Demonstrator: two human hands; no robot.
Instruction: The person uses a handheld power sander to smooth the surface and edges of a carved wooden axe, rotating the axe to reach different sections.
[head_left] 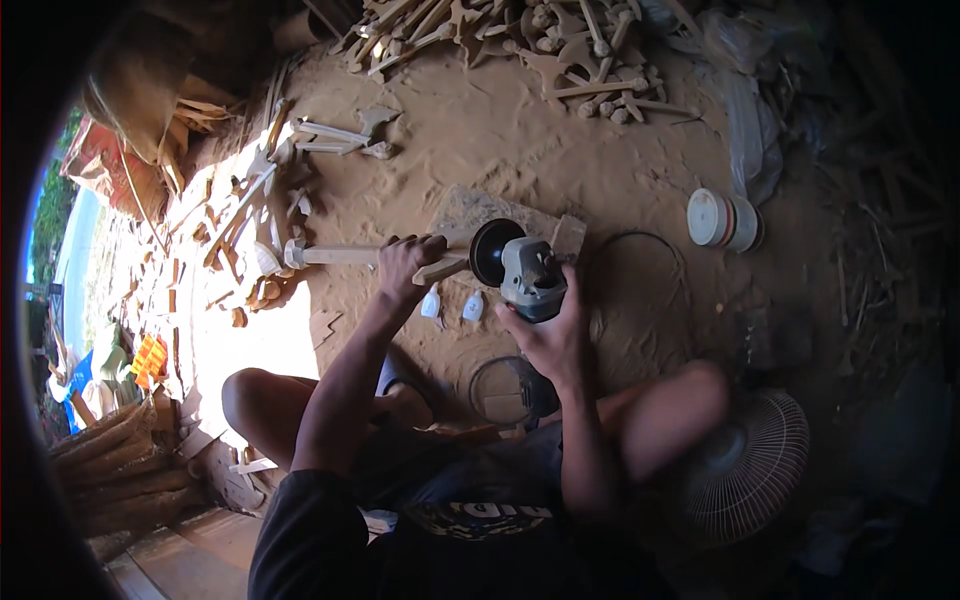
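My left hand (404, 266) is closed around a long pale wooden piece (340, 256), with a knobbed end to the left and a forked end to the right. My right hand (553, 338) grips an angle grinder (533, 275) with a round dark disc (491, 252). The disc is right at the forked end; whether they touch, I cannot tell. Beneath them lies a flat, dusty block (465, 206). Two small white objects (473, 306) rest on the dusty ground just below the wood.
Carved wooden pieces lie heaped at the far side (590, 50) and in a sunlit scatter to the left (240, 220). A white tub (712, 218) lies tipped at right, near a dark cable (685, 262). By my right knee is a round fan (750, 470).
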